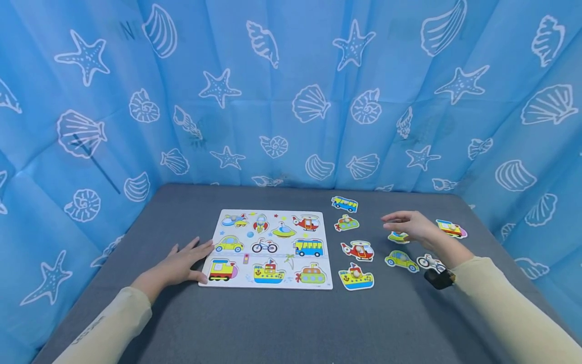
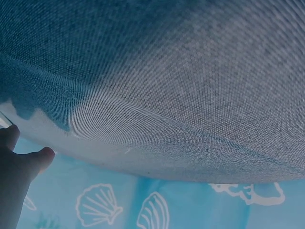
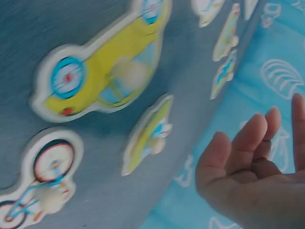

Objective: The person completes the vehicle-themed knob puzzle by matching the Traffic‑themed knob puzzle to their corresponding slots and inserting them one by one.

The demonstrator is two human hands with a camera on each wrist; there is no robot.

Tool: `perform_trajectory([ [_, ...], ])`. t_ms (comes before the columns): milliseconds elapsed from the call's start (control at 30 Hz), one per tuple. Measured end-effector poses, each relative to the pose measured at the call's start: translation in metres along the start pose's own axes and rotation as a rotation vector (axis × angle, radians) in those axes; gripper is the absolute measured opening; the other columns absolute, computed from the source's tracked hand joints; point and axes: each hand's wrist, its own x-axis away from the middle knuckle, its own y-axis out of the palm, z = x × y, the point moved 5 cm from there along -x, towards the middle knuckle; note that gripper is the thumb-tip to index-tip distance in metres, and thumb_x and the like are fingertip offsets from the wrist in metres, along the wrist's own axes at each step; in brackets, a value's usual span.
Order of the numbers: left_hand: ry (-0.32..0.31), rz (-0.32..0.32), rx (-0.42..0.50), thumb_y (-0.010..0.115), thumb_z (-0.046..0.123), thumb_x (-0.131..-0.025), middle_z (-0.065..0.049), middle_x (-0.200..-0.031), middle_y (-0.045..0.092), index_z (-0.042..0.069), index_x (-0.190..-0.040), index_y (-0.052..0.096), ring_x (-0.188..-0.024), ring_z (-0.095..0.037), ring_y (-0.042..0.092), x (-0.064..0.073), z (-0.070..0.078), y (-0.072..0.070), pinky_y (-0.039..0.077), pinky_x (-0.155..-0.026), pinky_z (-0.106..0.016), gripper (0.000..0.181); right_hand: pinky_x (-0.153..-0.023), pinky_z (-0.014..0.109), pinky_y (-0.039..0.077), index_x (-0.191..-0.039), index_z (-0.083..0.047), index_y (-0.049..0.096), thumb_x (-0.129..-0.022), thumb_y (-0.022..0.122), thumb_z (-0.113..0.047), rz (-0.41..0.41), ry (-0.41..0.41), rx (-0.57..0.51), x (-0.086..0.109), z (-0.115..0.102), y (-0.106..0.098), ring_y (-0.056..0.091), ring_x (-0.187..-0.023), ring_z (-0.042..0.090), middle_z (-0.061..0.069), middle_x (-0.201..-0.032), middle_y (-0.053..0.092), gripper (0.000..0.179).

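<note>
Right fingers [image 3: 249, 138] near saucer piece [image 3: 149, 130]: yellow-green, white-edged, pale-knobbed.

One board [image 1: 284, 241], eight loose pieces [image 1: 401, 261]

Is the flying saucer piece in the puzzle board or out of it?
Out: the flying saucer piece lies on the gray tabletop near the right hand, apart from the puzzle board.

Head view: forward, down over table [image 1: 291, 323]; wrist views nearer (right shares yellow car [image 1: 402, 261]).
</note>
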Motion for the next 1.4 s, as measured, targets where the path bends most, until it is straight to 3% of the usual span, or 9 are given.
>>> perform_trajectory([
  [233, -0.002, -0.001, -0.005, 0.076, 0.054, -0.073, -0.015, -0.157, 0.026, 0.007, -0.152, 0.032, -0.143, -0.048, 0.007, 0.000, 0.001, -0.001, -0.001, -0.105, -0.072, 0.101, -0.096, 0.067, 0.036, -0.141, 0.006, 0.042, -0.097, 0.062, -0.028, 0.008, 0.002, 0.039, -0.004, 0.023, -0.010, 0.035, -0.130, 0.050, 0.033, -0.143, 0.036, 0.059],
  [467, -0.014, -0.001, -0.020, 0.075, 0.055, -0.073, -0.015, -0.157, 0.027, 0.008, -0.152, 0.032, -0.144, -0.047, 0.007, -0.001, 0.000, 0.001, 0.000, -0.105, -0.072, 0.102, -0.095, 0.070, 0.034, -0.141, 0.008, 0.039, -0.097, 0.061, -0.023, -0.039, -0.012, 0.063, -0.008, 0.045, -0.024, 0.028, -0.131, 0.054, 0.039, -0.143, 0.030, 0.058],
  [800, -0.014, -0.007, -0.006, 0.076, 0.053, -0.073, -0.015, -0.157, 0.026, 0.007, -0.152, 0.032, -0.143, -0.047, 0.006, 0.000, 0.002, 0.000, -0.001, -0.105, -0.072, 0.102, -0.101, 0.065, 0.032, -0.143, 0.004, 0.042, -0.096, 0.062, -0.031, -0.121, 0.054, 0.039, -0.025, 0.080, -0.037, 0.036, -0.128, 0.047, 0.036, -0.144, 0.032, 0.061],
  [1033, -0.009, -0.007, 0.000, 0.075, 0.055, -0.072, -0.015, -0.158, 0.026, 0.007, -0.152, 0.031, -0.143, -0.047, 0.006, 0.001, 0.000, 0.000, -0.001, -0.105, -0.073, 0.103, -0.106, 0.064, 0.026, -0.144, 0.005, 0.039, -0.097, 0.061, -0.026, -0.161, 0.090, 0.008, -0.032, 0.083, -0.037, 0.027, -0.136, 0.049, 0.034, -0.149, 0.026, 0.060],
  [1400, 0.009, -0.006, 0.010, 0.075, 0.054, -0.073, -0.017, -0.157, 0.026, 0.006, -0.152, 0.031, -0.143, -0.048, 0.006, 0.003, 0.004, -0.002, -0.002, -0.105, -0.072, 0.101, -0.107, 0.064, 0.024, -0.139, 0.005, 0.047, -0.097, 0.062, -0.024, -0.133, 0.127, 0.013, -0.032, 0.080, -0.037, 0.028, -0.135, 0.050, 0.034, -0.148, 0.028, 0.053],
])
